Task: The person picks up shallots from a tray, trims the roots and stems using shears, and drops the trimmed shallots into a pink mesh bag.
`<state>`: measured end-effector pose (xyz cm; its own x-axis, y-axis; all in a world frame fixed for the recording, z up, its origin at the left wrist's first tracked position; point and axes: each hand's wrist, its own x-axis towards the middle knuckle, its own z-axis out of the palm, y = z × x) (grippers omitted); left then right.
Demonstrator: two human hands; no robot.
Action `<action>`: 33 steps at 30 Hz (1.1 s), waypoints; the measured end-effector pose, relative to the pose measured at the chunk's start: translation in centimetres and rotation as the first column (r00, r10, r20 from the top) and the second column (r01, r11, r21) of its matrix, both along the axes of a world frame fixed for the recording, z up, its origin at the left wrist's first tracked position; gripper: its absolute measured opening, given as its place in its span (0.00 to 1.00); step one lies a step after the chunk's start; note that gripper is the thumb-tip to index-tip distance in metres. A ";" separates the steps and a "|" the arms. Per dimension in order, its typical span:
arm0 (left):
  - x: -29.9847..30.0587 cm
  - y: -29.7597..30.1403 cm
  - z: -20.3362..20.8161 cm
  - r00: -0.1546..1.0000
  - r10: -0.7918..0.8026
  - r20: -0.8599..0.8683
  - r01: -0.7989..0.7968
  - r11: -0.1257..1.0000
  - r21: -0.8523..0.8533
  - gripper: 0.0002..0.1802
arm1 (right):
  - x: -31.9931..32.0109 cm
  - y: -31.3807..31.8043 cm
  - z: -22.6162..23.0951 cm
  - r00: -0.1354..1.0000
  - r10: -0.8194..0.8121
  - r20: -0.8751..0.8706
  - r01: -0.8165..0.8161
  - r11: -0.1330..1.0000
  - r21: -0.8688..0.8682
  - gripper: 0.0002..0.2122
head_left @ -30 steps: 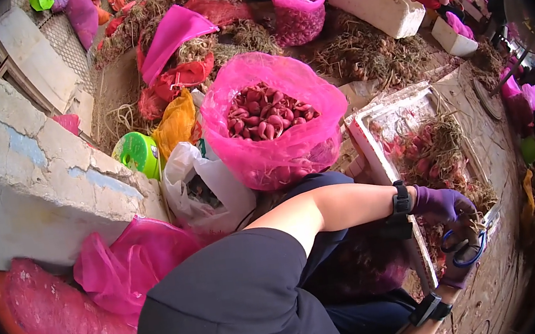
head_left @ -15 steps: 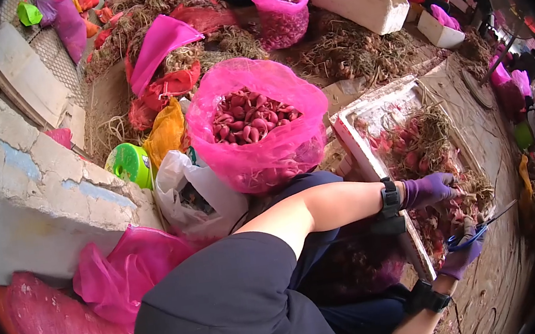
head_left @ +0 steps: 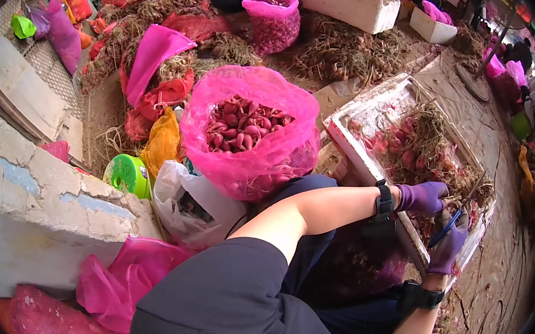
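Note:
A white foam box (head_left: 377, 158) holds shallots (head_left: 403, 141) with dry, straw-like stalks (head_left: 433, 123). Over the near part of the box, my left hand (head_left: 421, 197) in a purple glove has its fingers curled; what they grip among the stalks is hidden. Just below it, my right hand (head_left: 447, 249), also gloved, is closed round scissors (head_left: 453, 222) with blue handles. The blades point up and right over the stalks, close to my left fingertips. Left of the box stands a pink mesh bag (head_left: 215, 166), open at the top, full of trimmed shallots (head_left: 246, 124).
A white plastic bag (head_left: 174, 191) and a green round container (head_left: 128, 175) stand beside a cracked low wall (head_left: 37, 173). Stalk heaps (head_left: 353, 51), a foam block (head_left: 354, 2) and another pink bag (head_left: 274, 24) lie farther off. People sit at the back.
My right hand and the scissors have shifted left and slightly up, nearer my left hand. My left hand has drawn slightly left. The whole view has shifted a little.

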<state>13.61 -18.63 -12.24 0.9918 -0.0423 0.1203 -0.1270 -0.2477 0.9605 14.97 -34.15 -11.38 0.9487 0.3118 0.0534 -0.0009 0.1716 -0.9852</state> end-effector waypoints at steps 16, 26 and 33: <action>2.3 -2.1 -2.8 0.912 0.351 0.211 -0.265 0.899 -0.347 0.10 | 0.4 0.0 0.8 0.993 -0.040 -0.115 0.046 0.998 0.046 0.13; -0.3 -2.1 1.0 0.991 -0.134 -0.013 0.065 0.560 -0.826 0.03 | -1.5 0.0 0.6 0.937 0.233 0.261 -0.159 0.948 -0.275 0.13; -0.9 0.2 1.6 0.773 0.228 0.592 -0.340 0.937 0.083 0.03 | -1.9 1.5 1.0 0.988 0.120 -0.092 -0.118 0.993 0.031 0.12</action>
